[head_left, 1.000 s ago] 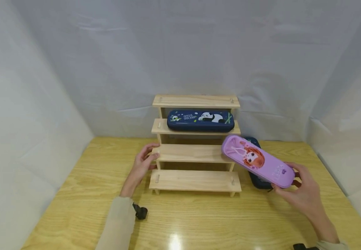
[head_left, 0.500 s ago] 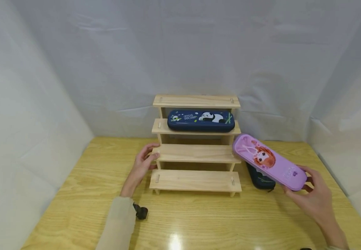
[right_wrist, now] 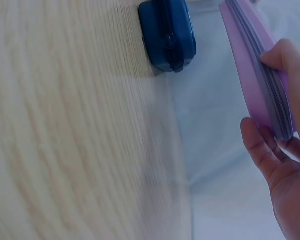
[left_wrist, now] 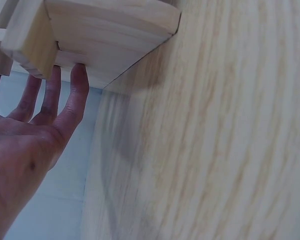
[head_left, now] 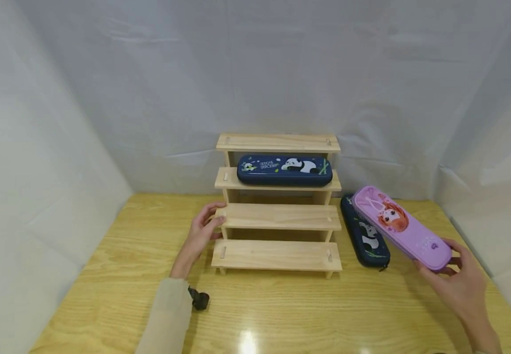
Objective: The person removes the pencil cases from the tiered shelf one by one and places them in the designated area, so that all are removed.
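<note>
My right hand (head_left: 459, 280) grips the near end of a purple pencil case (head_left: 399, 226) with a cartoon girl on it, holding it tilted above the table's right side; in the right wrist view its zip edge (right_wrist: 255, 75) runs past my fingers. Beside it a dark blue panda case (head_left: 364, 238) lies flat on the table, also seen end-on (right_wrist: 167, 35). Another blue panda case (head_left: 284, 170) lies on the second step from the top of a wooden stepped rack (head_left: 276, 255). My left hand (head_left: 202, 231) rests with straight fingers (left_wrist: 72, 95) against the rack's left end.
The wooden table (head_left: 282, 314) is boxed in by white cloth walls at the back and both sides. A small black object (head_left: 200, 300) sits by my left sleeve. The rack's top, third and bottom steps hold nothing.
My right hand has carried the purple case rightward, away from the rack, uncovering the blue case on the table. The left hand has stayed on the rack.
</note>
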Demonstrator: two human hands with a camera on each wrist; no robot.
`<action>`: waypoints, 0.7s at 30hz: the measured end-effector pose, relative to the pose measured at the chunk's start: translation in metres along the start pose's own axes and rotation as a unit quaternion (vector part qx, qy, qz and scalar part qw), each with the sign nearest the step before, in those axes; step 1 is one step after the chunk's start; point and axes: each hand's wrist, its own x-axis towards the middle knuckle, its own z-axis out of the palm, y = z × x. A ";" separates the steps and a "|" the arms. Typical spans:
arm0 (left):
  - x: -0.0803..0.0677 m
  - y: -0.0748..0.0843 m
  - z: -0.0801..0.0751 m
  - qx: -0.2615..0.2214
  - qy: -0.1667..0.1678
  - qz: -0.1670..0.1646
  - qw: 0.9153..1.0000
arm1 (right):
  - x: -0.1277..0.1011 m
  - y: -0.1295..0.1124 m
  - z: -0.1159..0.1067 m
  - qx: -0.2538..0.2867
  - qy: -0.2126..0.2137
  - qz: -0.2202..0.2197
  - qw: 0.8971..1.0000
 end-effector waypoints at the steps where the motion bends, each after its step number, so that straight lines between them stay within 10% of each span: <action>1: 0.000 0.000 0.000 0.000 0.001 0.000 1.000 | 0.001 0.001 -0.001 -0.008 0.003 0.001 1.000; 21: -0.001 0.000 -0.001 0.001 -0.004 0.006 1.000 | 0.016 0.017 -0.006 -0.140 -0.039 0.084 0.986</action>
